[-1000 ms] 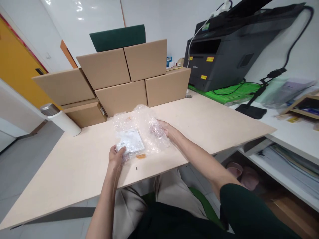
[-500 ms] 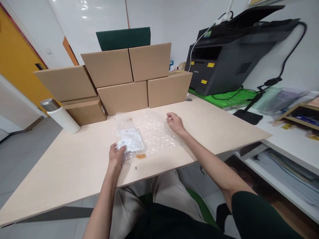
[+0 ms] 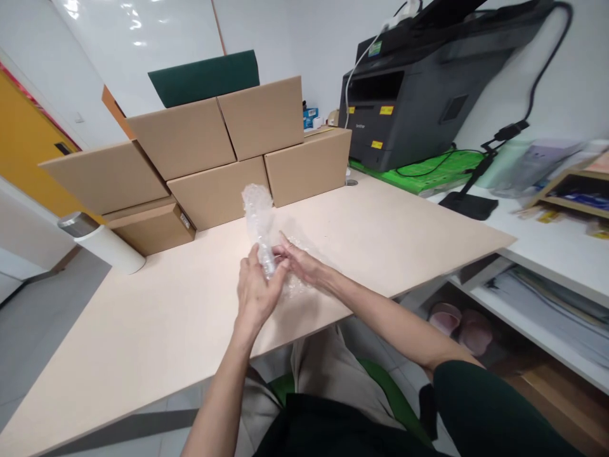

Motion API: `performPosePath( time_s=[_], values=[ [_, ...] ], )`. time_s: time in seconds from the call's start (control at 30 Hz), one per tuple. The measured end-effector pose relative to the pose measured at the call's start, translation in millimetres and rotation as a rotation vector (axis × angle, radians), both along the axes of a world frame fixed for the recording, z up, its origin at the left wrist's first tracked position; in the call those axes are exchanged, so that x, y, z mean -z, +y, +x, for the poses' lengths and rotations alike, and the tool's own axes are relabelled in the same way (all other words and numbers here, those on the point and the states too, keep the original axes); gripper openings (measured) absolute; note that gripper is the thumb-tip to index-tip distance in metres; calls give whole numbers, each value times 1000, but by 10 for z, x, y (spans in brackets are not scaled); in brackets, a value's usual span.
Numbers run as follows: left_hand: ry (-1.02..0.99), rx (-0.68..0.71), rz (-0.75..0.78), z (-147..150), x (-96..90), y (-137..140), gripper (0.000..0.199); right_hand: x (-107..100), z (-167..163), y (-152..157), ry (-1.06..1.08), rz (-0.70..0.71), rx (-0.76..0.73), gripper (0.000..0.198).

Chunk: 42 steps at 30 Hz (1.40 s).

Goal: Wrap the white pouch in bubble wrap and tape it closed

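Observation:
A sheet of clear bubble wrap stands folded up on edge above the table, its lower right part spreading over the wood. My left hand is closed on the wrap from the left, thumb toward me. On the other side my right hand is closed against the same bundle, its fingertips partly hidden behind the plastic. The flat white packet seen earlier is not visible now; the wrap and my hands cover that spot.
Stacked cardboard boxes line the table's back, with a dark green box on top. A white bottle with a metal cap stands at left. At right are a printer and a black stand.
The bubble wrap, flat on the table before with a white packet on it, is now lifted and folded upright. My right hand has come left to meet my left hand at it.

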<state>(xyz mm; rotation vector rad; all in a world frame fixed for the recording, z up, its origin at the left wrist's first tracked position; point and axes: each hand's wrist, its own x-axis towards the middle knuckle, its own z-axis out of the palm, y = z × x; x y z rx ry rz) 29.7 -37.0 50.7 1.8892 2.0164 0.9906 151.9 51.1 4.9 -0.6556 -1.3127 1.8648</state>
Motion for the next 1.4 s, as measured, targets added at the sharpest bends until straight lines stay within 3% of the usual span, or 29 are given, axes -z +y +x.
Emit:
performPosePath(
  time_s=[0.1, 0.23, 0.3, 0.37, 0.5, 0.6, 0.73, 0.83, 0.97, 1.1, 1.2, 1.3, 1.4],
  values=[
    [60, 129, -59, 328, 97, 133, 84, -27, 274, 110, 86, -120, 35, 39],
    [148, 189, -135, 578, 275, 253, 76, 41, 497, 240, -145, -201, 179, 19],
    [153, 211, -161, 603, 350, 284, 72, 90, 532, 267, -284, -124, 298, 13],
    [148, 247, -162, 580, 408, 303, 68, 111, 531, 276, -498, 45, 372, 13],
    [152, 302, -186, 507, 469, 327, 57, 32, 493, 345, -1090, 461, 497, 36],
    [158, 309, -187, 480, 494, 349, 51, -49, 468, 490, -1213, 429, 482, 56],
    [97, 336, -146, 418, 548, 381, 44, -44, 425, 720, -910, 169, 413, 55],
    [-1, 397, -78, 325, 618, 362, 42, -4, 383, 824, -585, -22, 253, 46],
    [-105, 460, -5, 177, 653, 249, 41, -36, 348, 765, -309, -161, 101, 44],
    [71, 196, 229, -72, 394, 200, 58, -181, 369, 495, -166, -113, -20, 43],
    [173, 119, 217, -387, 35, 246, 74, -346, 409, 271, -143, 0, -194, 40],
    [-3, 261, 55, -714, -242, 258, 65, -503, 434, 121, -121, 119, -260, 36],
    [-405, 493, -171, -923, -281, 190, 76, -579, 401, 56, -65, 163, -195, 32]
  ],
)
